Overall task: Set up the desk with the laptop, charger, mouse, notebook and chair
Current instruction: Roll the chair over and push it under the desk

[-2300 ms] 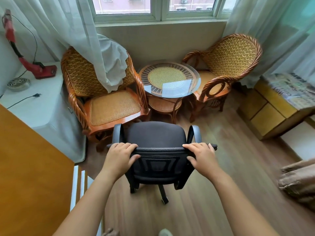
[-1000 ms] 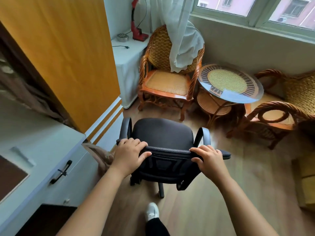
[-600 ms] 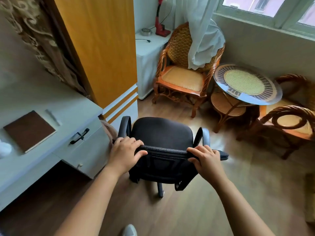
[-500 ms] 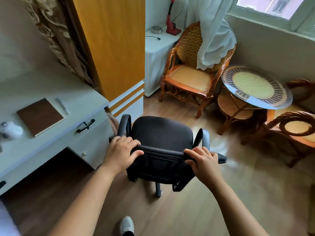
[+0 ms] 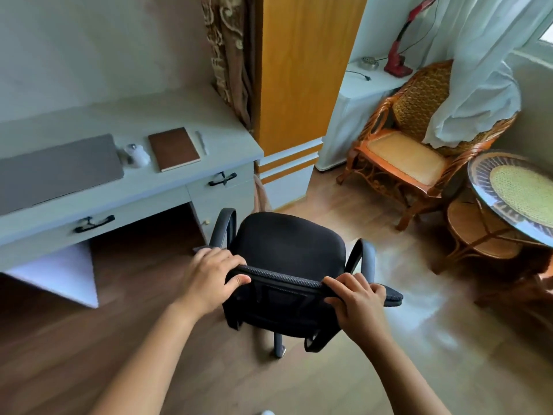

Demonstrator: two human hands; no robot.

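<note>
A black office chair (image 5: pixel 288 244) with grey armrests stands on the wooden floor, right of the desk's knee space. My left hand (image 5: pixel 209 277) and my right hand (image 5: pixel 356 301) both grip the top edge of its backrest. The pale grey desk (image 5: pixel 140 187) is at the left. On it lie a closed grey laptop (image 5: pixel 57 169), a white mouse (image 5: pixel 138 155), a brown notebook (image 5: pixel 174 148) and a white pen (image 5: pixel 201 142). I see no charger.
An orange wardrobe (image 5: pixel 299 70) stands right of the desk. A rattan armchair (image 5: pixel 407 154) with a curtain draped over it and a round glass-topped rattan table (image 5: pixel 517 190) are at the right. A white cabinet (image 5: pixel 359 94) carries a red lamp (image 5: pixel 398 40).
The view has swung left from the window corner to the desk, bringing the laptop, mouse and notebook into sight. Both hands keep their grip on the chair's backrest, and the chair has turned towards the desk.
</note>
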